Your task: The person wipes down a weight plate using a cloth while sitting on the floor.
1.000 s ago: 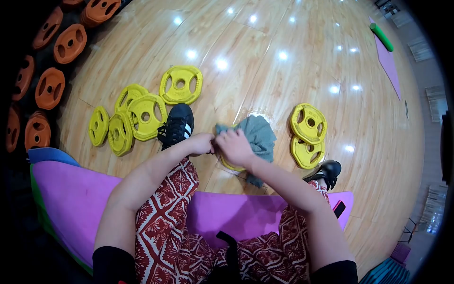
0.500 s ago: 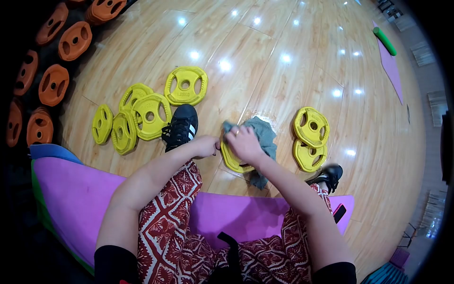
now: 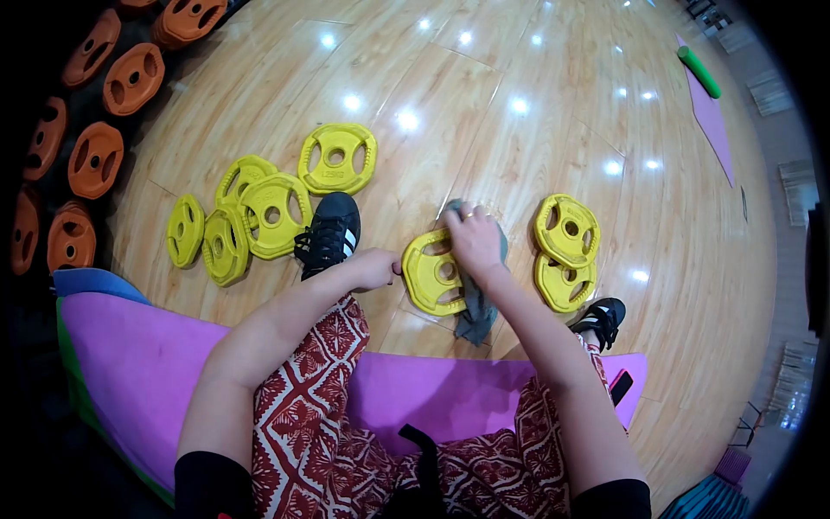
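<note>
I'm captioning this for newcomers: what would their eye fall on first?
Probably the yellow weight plates on the wooden floor: five at left, two at right and a middle plate between the black shoes. The right hand holds a grey-green cloth at that plate's right side; the left hand is by its left edge. Orange plates at far left would also draw the eye.

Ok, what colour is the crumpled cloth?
The crumpled cloth is greyish green, shown best in the head view.
</note>
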{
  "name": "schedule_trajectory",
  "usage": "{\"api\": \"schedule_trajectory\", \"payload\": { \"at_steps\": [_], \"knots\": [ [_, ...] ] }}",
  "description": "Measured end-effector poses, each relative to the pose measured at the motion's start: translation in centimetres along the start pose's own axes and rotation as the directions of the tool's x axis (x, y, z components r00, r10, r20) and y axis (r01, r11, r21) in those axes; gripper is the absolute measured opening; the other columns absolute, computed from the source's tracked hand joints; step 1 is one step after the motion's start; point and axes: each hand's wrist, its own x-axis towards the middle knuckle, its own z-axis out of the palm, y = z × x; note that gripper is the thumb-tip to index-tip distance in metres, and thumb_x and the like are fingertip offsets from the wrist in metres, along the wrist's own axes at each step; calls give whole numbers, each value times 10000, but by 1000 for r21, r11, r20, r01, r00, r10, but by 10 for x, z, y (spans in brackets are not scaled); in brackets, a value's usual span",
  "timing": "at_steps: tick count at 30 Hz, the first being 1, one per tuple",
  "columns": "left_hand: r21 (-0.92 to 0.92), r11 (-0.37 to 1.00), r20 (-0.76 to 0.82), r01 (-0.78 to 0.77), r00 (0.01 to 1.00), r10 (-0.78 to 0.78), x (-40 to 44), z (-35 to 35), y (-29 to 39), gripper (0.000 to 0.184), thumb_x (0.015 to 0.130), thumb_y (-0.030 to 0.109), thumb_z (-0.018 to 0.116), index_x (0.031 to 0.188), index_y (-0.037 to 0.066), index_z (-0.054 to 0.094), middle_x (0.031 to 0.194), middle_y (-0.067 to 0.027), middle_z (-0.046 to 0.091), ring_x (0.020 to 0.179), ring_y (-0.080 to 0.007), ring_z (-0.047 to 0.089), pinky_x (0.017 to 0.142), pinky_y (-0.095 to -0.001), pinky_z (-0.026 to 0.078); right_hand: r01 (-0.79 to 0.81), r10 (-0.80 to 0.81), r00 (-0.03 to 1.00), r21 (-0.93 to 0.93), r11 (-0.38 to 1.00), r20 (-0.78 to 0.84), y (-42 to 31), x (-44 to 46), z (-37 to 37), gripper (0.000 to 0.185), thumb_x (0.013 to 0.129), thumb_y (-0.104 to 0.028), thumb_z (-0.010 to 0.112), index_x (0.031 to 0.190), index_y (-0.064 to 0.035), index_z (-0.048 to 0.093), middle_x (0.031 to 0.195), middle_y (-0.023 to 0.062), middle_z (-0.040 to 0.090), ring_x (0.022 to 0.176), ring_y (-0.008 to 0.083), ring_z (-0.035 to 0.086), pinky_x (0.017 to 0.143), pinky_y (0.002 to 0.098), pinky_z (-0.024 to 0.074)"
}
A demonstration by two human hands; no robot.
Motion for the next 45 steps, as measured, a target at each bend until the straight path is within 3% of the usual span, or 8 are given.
{"api": "schedule_trajectory", "payload": {
  "at_steps": [5, 10, 12, 16, 20, 30, 42, 45],
  "knots": [
    [25, 999, -10, -21, 1000, 21, -4, -2, 6, 324, 662, -35, 385, 934, 3, 558, 779, -98, 630, 745, -236, 597, 664, -315, 460, -231, 235, 967, -58, 971, 93, 68, -28, 8, 116, 736, -123, 490, 828, -56, 515, 897, 115, 529, 793, 286, 531, 627, 375, 465],
    [38, 999, -14, -5, 1000, 5, 1, 3, 1, 294, 667, -27, 395, 910, 6, 557, 759, -101, 626, 738, -234, 599, 671, -316, 459, -344, 300, 934, 255, 904, 196, 45, -35, -6, 161, 724, -122, 511, 855, -29, 500, 879, 126, 537, 793, 295, 532, 649, 398, 461],
    [49, 999, -16, -21, 1000, 22, 0, 2, 1, 286, 671, -24, 396, 907, 5, 556, 755, -102, 624, 734, -233, 598, 671, -317, 459, -271, 183, 904, 188, 944, 386, 6, -31, -16, 142, 725, -120, 500, 839, -35, 490, 840, 116, 533, 785, 272, 535, 682, 391, 433],
    [61, 997, -31, -53, 998, 55, 0, 1, 2, 269, 682, -21, 394, 898, 2, 553, 744, -103, 620, 724, -229, 598, 673, -313, 461, 212, -241, 965, 228, 950, 104, -22, -60, -10, 94, 728, -127, 474, 802, -70, 481, 793, 62, 504, 767, 203, 520, 683, 317, 371],
    [21, 1000, -7, 16, 1000, -16, 3, 2, -1, 196, 715, 79, 541, 902, 31, 577, 837, -133, 621, 796, -269, 593, 707, -341, 457, 356, -407, 892, 248, 901, 198, 3, -56, -19, 98, 730, -161, 475, 802, -98, 491, 802, 37, 504, 792, 186, 509, 705, 306, 359],
    [89, 995, -25, -48, 998, 51, -1, 2, 1, 222, 718, 10, 414, 886, 10, 558, 743, -95, 621, 720, -220, 604, 679, -300, 465, -100, 60, 982, 220, 970, 181, 48, -50, -5, 152, 738, -159, 514, 852, -61, 499, 791, 85, 536, 789, 254, 531, 684, 380, 375],
    [88, 996, -1, 12, 1000, -12, 2, 1, 0, 194, 729, 60, 468, 892, 27, 568, 793, -103, 625, 768, -230, 603, 703, -314, 463, 491, -559, 816, 336, 804, 147, 7, -86, -23, 107, 732, -204, 500, 808, -130, 517, 785, 23, 500, 801, 163, 499, 710, 303, 344],
    [103, 995, -8, -6, 1000, 7, 3, 2, -6, 189, 731, 74, 480, 890, 25, 568, 792, -103, 623, 767, -231, 601, 701, -313, 464, 280, -333, 926, 268, 922, 179, 42, -75, -23, 122, 731, -131, 475, 840, -86, 509, 830, 61, 522, 834, 218, 513, 746, 345, 362]
  ]
}}
